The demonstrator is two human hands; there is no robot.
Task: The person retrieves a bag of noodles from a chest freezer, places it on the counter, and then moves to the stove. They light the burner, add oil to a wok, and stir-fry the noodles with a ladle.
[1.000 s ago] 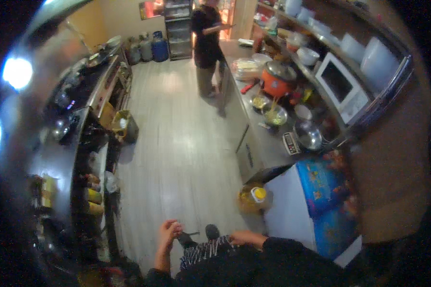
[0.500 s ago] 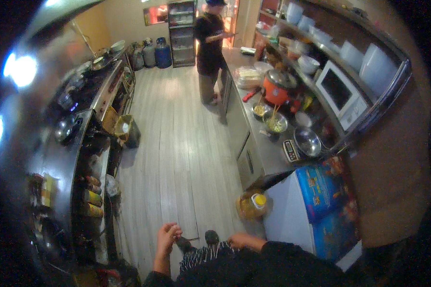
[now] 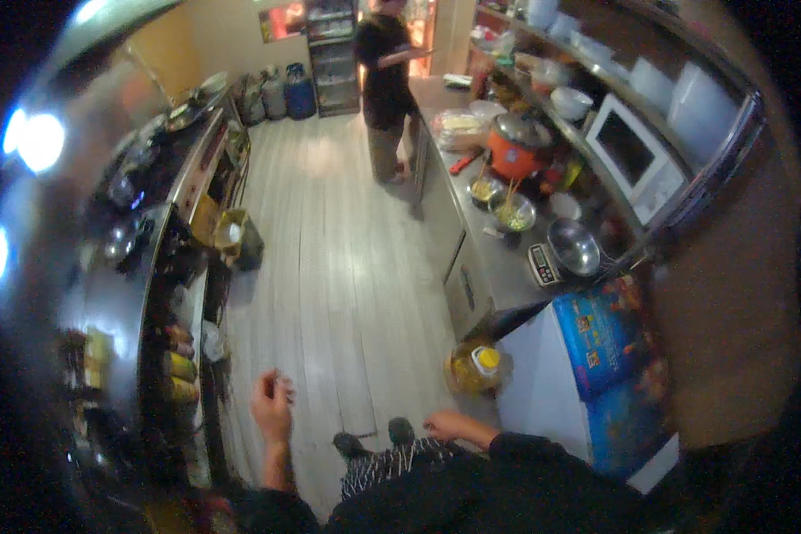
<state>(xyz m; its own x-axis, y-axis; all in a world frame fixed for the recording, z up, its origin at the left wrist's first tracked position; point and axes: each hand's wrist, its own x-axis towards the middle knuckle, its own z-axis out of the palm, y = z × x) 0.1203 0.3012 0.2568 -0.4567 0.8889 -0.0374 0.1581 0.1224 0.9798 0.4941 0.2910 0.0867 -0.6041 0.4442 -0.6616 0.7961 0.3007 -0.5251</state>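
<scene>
My left hand (image 3: 273, 402) is raised over the floor on the left, loosely curled with gaps between the fingers; I see nothing held in it. My right hand (image 3: 451, 427) is in front of my body, its fingers bent and drawn together beside a black-and-white patterned cloth (image 3: 392, 465) at my waist. Whether those fingers pinch anything is too blurred to make out. A large clear jug of yellow oil (image 3: 473, 371) with a yellow cap stands on the floor just beyond my right hand. Beside it is a white chest-like box (image 3: 543, 378) with a blue printed cover (image 3: 601, 343).
A steel counter (image 3: 516, 298) on the right bears a scale (image 3: 543, 264), metal bowls (image 3: 572, 246) and an orange cooker (image 3: 513, 151). A microwave (image 3: 636, 165) sits above. Along the left runs a stove counter (image 3: 107, 298); a bin (image 3: 238, 238) stands beside it. Another person (image 3: 387, 89) stands farther off.
My left hand has moved left and up, away from my body. The right hand has risen slightly beside the patterned cloth. My view has shifted a little.
</scene>
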